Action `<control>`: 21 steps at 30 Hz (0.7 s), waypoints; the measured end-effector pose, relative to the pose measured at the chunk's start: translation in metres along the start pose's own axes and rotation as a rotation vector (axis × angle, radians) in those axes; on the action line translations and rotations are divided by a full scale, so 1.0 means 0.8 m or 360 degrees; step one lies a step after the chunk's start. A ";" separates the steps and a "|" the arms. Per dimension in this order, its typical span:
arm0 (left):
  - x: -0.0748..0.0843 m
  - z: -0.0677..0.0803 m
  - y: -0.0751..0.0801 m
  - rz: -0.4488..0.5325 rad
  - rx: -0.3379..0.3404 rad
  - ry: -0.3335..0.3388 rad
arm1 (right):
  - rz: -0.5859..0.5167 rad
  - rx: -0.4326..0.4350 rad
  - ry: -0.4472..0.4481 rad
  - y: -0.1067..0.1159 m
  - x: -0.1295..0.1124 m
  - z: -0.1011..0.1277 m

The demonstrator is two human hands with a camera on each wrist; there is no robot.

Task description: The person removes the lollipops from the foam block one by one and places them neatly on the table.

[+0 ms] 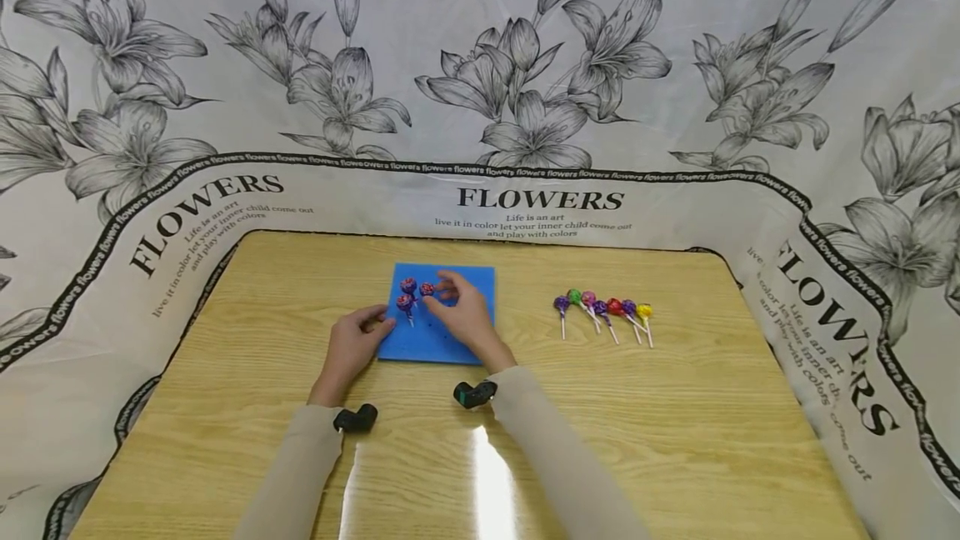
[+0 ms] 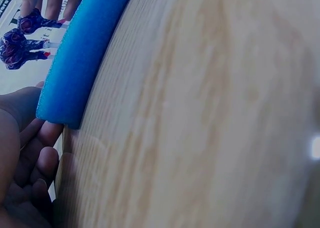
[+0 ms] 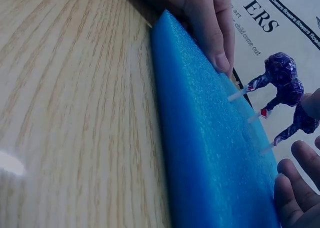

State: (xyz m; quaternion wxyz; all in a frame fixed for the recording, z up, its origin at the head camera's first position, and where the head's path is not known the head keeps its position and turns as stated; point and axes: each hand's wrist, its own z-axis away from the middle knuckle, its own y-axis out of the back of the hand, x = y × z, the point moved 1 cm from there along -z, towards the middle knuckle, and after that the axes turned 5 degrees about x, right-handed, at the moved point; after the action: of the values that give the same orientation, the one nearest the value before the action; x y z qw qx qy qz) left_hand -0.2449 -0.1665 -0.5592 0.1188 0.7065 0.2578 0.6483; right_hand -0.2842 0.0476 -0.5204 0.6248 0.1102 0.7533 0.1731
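A blue foam board [image 1: 450, 344] lies on the table, with three purple-wrapped lollipops standing in its far left part by their white sticks. My right hand [image 1: 465, 317] pinches the head of the rightmost lollipop [image 1: 427, 289] between thumb and fingers. Just left of it are the other two, a rear lollipop [image 1: 408, 284] and a nearer lollipop [image 1: 405, 302]. At the board's left edge, my left hand [image 1: 354, 347] grips the foam, thumb on the upper face and fingers against the side. In the right wrist view the sticks enter the foam, and the held lollipop [image 3: 304, 122] leans slightly.
To the right, a loose row of several lollipops in purple, green, pink, red and yellow [image 1: 646, 312] lies on the wooden table [image 1: 675, 423]. Small dark holes mark the foam. A white flower-printed cloth [image 1: 540, 215] surrounds the table's back and sides.
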 end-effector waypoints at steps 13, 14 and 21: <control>0.000 0.001 0.002 0.0019 0.0005 -0.0010 | 0.0070 -0.0002 0.0009 -0.007 0.001 -0.001; 0.000 0.002 0.002 0.0014 0.0004 -0.0009 | 0.0078 -0.0002 0.0018 -0.007 0.001 -0.001; 0.001 0.001 0.001 -0.0006 -0.0001 -0.0021 | 0.0105 -0.0007 0.0017 -0.007 0.000 -0.002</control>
State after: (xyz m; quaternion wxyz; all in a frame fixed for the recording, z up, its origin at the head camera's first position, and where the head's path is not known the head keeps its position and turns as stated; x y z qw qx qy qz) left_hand -0.2438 -0.1671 -0.5582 0.1219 0.7102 0.2581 0.6436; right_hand -0.2852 0.0422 -0.5226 0.6150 0.1329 0.7522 0.1959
